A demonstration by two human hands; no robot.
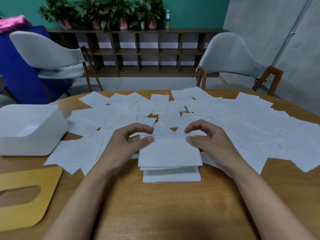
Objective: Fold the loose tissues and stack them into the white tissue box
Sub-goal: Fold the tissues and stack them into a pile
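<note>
- Head view: a person's left hand [128, 142] and right hand [208, 141] work the far edge of the top tissue [169, 152] at the middle of the wooden table [155, 208]. Each thumb lies on the sheet, and each forefinger curls just above it with a narrow gap between. Whether the edge is truly pinched cannot be told.
- Under that sheet sits a small folded stack [171, 176], its edges slightly stepped toward the person.
- The white tissue box [26, 147] stands open, well to the left. Its wooden lid [22, 198], with an oval slot, lies nearer the person.
- Loose tissues [251, 118] cover the far half of the table, overlapping each other.
- The step in hand appears to be a fold. It would go best with both sides drawn over evenly, corners matched to the sheet below and the crease smoothed flat before letting go.
- The tissue looks thin, limp and matte, so it is likely to shift or wrinkle under a hurried pull. The box looks smooth and round-cornered, and the table shows a fine grain.
</note>
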